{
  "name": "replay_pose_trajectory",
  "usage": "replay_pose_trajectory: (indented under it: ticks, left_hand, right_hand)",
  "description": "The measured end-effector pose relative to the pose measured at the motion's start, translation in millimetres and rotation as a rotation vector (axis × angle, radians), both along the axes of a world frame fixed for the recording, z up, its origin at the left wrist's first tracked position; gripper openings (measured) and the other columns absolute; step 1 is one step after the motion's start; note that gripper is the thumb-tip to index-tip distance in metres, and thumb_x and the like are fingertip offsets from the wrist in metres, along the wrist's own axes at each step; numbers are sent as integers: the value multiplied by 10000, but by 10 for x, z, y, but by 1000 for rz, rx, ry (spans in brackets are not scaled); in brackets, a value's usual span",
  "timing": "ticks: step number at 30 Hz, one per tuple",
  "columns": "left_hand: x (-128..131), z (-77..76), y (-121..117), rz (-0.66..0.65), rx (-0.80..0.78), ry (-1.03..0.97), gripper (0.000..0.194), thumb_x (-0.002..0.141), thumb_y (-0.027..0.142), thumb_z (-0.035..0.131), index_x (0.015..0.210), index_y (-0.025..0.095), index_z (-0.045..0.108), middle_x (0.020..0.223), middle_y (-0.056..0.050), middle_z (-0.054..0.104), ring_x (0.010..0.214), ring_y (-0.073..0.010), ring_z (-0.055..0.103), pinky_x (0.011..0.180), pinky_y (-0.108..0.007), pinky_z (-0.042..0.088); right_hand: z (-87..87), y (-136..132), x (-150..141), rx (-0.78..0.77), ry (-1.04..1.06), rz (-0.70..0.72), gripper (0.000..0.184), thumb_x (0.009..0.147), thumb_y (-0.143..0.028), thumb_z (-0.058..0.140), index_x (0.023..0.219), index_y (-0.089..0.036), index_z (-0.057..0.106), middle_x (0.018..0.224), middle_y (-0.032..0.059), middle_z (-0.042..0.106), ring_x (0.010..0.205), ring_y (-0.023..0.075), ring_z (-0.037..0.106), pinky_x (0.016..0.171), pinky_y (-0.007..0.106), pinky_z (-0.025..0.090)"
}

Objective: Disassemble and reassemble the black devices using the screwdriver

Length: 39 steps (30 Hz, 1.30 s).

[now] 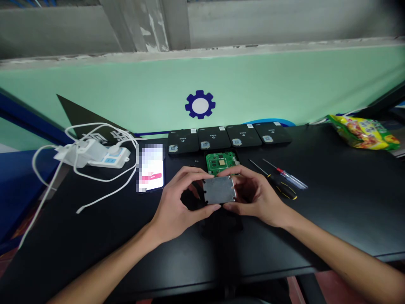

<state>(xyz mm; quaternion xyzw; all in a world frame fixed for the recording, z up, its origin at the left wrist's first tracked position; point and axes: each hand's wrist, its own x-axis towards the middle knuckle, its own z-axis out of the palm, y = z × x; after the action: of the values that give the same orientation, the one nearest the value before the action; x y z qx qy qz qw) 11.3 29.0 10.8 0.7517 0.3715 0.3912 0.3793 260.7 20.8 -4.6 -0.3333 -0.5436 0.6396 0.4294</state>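
Note:
A flat grey metal plate (219, 191) with small notches along its edges is held up between both hands over the desk. My left hand (182, 202) pinches its left side, thumb at the lower edge and fingers along the top. On the right side my right hand (256, 196) grips it the same way. Just beyond the plate lies a green circuit board (218, 160) with a pale square chip, partly hidden by my fingers and the plate. A dark shape under the hands is too dim to make out.
Several black boxes (213, 138) line the wall. To the right lie a yellow-black screwdriver (284, 189), a clear-handled screwdriver (292, 179) and a snack bag (363, 133). At left are a lit phone (152, 166) and a white power strip (110, 157) with tangled cables. Tiny screws (196, 161) lie near the board.

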Motion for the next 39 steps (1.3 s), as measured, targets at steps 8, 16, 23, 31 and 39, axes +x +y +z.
replay_pose_trajectory:
  ticks: [8, 16, 23, 31, 39]
  left_hand:
    - [-2, -3, -2, 4, 7, 0, 515, 884, 250, 938, 1346, 319, 721, 1337, -79, 644, 1154, -264, 689, 844, -381, 641]
    - [3, -5, 11, 8, 20, -8, 515, 873, 244, 941, 1336, 321, 731, 1325, -73, 655, 1144, -263, 698, 832, -385, 648]
    - [1, -7, 7, 6, 19, -5, 524, 874, 243, 943, 1345, 319, 727, 1329, -68, 652, 1144, -255, 696, 836, -382, 647]
    - [3, -3, 6, 9, 21, -7, 527, 871, 241, 943, 1346, 323, 728, 1330, -71, 653, 1156, -262, 697, 839, -390, 651]
    - [6, 0, 3, 15, 16, -6, 515, 867, 239, 945, 1331, 319, 734, 1326, -71, 659, 1134, -257, 702, 836, -387, 651]
  right_hand:
    - [-25, 0, 4, -6, 19, 6, 573, 838, -195, 964, 1345, -274, 708, 934, 4, 692, 667, 117, 496, 567, 259, 357]
    - [-3, -2, -5, -5, 22, 1, 566, 825, -181, 966, 1325, -271, 716, 905, -11, 672, 653, 108, 480, 559, 245, 347]
    - [6, -4, -2, -10, 26, 3, 561, 836, -171, 956, 1332, -271, 715, 907, -9, 680, 656, 106, 487, 569, 246, 355]
    - [2, 2, -1, -7, 24, 3, 567, 832, -165, 956, 1335, -275, 717, 907, -13, 673, 655, 109, 486, 569, 248, 361]
    - [7, 0, -2, -2, 15, 7, 569, 825, -174, 965, 1328, -263, 715, 903, -14, 669, 643, 107, 473, 548, 252, 330]
